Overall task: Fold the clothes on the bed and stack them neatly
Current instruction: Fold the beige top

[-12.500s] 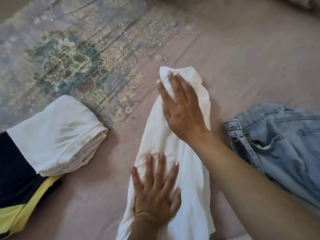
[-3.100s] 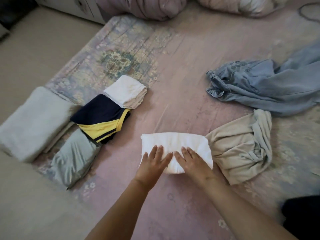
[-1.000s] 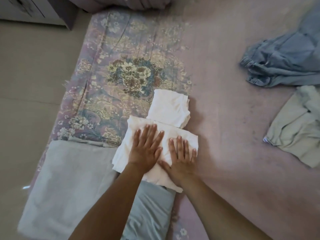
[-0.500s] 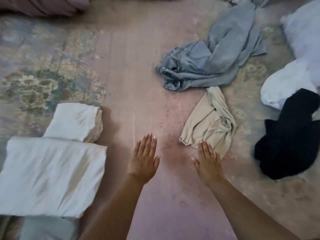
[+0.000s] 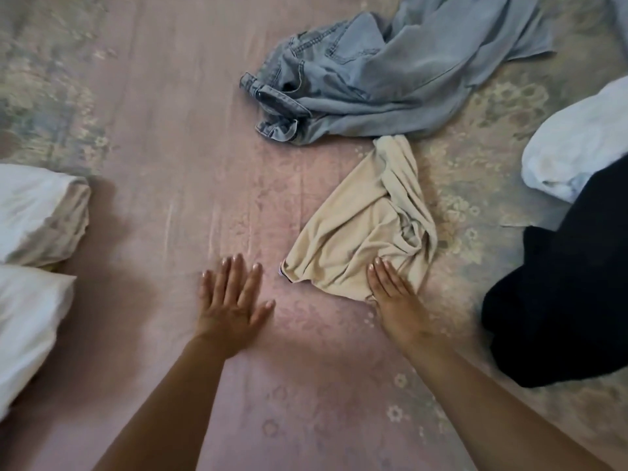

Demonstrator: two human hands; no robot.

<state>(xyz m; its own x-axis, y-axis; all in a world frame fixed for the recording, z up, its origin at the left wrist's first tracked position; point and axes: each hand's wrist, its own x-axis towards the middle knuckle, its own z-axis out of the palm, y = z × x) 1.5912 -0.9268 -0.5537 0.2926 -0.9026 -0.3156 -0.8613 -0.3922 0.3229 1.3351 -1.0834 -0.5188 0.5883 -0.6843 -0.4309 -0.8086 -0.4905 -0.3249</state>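
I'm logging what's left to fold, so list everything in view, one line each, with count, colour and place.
jeans: one, light blue, crumpled at top centre of the bed.
beige garment: one, beige, crumpled at centre right, just below the jeans.
black garment: one, black, heaped at the right edge.
white garment: one, white, unfolded, right edge above the black garment.
folded white clothes: two, white, left edge, one beyond the other.
bedsheet: one, pink with floral print, under everything.
hands: left hand flat over bare sheet; right hand fingertips on the beige garment's near edge.
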